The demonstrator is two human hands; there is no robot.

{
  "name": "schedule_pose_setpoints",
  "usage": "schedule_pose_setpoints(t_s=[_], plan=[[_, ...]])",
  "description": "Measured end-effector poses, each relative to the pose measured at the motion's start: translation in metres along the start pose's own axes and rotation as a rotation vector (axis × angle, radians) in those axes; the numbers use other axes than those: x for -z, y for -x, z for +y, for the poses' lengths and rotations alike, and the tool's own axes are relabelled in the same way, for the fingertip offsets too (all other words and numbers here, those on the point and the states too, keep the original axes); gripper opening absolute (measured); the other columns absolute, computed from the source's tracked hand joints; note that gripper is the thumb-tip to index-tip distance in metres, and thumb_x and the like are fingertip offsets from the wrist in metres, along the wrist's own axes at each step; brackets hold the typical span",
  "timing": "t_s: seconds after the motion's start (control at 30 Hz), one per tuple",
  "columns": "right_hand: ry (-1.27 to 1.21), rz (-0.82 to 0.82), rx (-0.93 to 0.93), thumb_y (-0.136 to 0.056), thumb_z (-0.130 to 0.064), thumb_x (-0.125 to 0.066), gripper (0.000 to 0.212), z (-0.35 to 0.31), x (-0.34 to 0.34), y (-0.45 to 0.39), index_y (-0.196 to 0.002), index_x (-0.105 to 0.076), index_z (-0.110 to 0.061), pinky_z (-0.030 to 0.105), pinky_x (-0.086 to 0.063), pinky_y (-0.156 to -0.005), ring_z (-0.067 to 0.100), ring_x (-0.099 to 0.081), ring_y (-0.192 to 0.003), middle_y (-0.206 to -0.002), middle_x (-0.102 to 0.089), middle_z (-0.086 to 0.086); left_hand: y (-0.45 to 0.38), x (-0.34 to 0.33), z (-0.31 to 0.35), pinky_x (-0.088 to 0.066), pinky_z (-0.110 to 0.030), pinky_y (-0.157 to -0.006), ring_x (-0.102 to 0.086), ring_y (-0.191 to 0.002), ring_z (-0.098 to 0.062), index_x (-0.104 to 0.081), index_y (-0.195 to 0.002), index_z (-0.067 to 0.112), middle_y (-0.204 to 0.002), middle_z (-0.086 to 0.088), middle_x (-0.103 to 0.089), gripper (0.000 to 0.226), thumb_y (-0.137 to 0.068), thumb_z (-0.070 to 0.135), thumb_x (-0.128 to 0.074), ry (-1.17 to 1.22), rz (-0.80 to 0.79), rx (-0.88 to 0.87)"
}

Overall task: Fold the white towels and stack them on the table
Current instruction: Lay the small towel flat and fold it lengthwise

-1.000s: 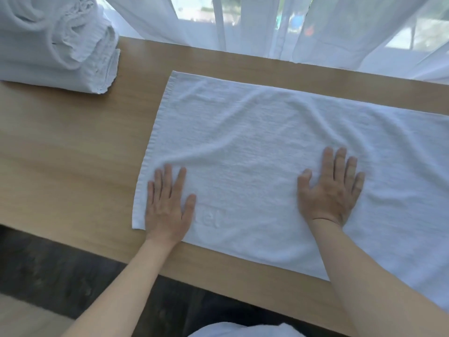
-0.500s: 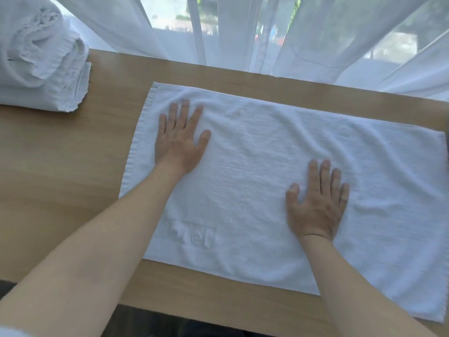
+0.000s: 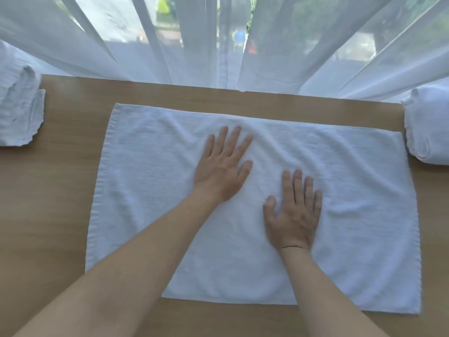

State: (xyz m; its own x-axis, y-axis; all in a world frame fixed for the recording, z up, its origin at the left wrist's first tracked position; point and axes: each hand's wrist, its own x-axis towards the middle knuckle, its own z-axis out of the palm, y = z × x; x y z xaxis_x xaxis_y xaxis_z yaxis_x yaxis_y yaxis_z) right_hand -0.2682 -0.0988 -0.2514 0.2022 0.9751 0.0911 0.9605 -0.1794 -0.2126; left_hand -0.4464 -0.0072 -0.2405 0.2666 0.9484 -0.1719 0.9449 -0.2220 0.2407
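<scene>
The towel [image 3: 303,203] lies spread flat across the middle of the table [image 3: 60,190]. The left hand [image 3: 222,166] and right hand [image 3: 295,212] both press down on it, fingers spread, probably flattening wrinkles before folding.

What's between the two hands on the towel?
Only bare, wrinkled white towel lies between the left hand and the right hand, in the head view.

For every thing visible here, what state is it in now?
spread towel: unfolded, flat on table, slightly wrinkled
left hand: open, palm pressing towel
right hand: open, palm pressing towel
left towel pile: folded
right towel bundle: folded or rolled
curtain: drawn, sheer
</scene>
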Motion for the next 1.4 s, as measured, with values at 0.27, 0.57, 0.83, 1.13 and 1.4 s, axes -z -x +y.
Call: schedule_pose_setpoints(t_s=[0.27, 0.57, 0.83, 1.13, 1.4], plan=[[-0.059, -0.012, 0.018, -0.094, -0.041, -0.036, 0.066, 0.002, 0.002, 0.000, -0.155, -0.037, -0.015, 0.050, -0.013, -0.124, 0.026, -0.022, -0.153, -0.163, -0.030, 0.007, -0.020, 0.003, 0.035, 0.000, -0.046, -0.125, 0.003, -0.155, -0.025, -0.012, -0.161, 0.026, -0.169, -0.001, -0.003, 0.062, -0.102, 0.046, -0.017, 0.083, 0.020, -0.055], [-0.615, 0.016, -0.150, -0.098, -0.033, -0.028, 0.061, 0.012, 0.022, -0.011, -0.154, -0.035, -0.010, 0.033, -0.014, -0.125, 0.011, -0.019, -0.152, -0.164, -0.028, 0.005, -0.041, -0.009, 0.096, 0.018, -0.044, -0.120, 0.015, -0.154, -0.021, 0.000, -0.160, 0.028, -0.168, 0.003, 0.011, 0.063, -0.103, 0.041, -0.022, 0.057, -0.005, 0.138], [-0.077, -0.310, 0.297, -0.098, -0.054, -0.010, 0.066, 0.142, 0.038, -0.114, -0.160, -0.011, -0.032, 0.034, 0.012, -0.123, 0.012, 0.003, -0.155, -0.169, -0.001, -0.005, -0.008, -0.048, 0.174, -0.002, -0.045, -0.124, -0.005, -0.155, -0.022, -0.013, -0.159, 0.009, -0.167, -0.007, -0.010, 0.071, -0.099, 0.046, -0.022, -0.013, 0.060, -0.052], [0.011, -0.284, 0.351, -0.101, -0.055, -0.020, 0.062, 0.164, 0.037, -0.121, -0.160, -0.012, -0.036, 0.046, 0.008, -0.124, 0.020, 0.000, -0.156, -0.169, -0.002, -0.003, -0.008, -0.047, 0.172, -0.008, -0.046, -0.125, -0.004, -0.155, -0.019, -0.016, -0.160, 0.013, -0.168, -0.004, -0.009, 0.071, -0.100, 0.049, -0.025, -0.074, 0.079, -0.075], [-0.147, -0.209, 0.116, -0.103, -0.046, -0.021, 0.064, 0.164, 0.059, -0.093, -0.161, -0.016, -0.018, 0.047, 0.005, -0.125, 0.023, 0.000, -0.156, -0.169, -0.005, 0.003, 0.005, -0.048, 0.186, -0.005, -0.054, -0.124, -0.005, -0.155, -0.027, -0.019, -0.160, 0.020, -0.167, -0.001, -0.016, 0.061, -0.103, 0.042, -0.025, -0.021, 0.080, -0.059]])
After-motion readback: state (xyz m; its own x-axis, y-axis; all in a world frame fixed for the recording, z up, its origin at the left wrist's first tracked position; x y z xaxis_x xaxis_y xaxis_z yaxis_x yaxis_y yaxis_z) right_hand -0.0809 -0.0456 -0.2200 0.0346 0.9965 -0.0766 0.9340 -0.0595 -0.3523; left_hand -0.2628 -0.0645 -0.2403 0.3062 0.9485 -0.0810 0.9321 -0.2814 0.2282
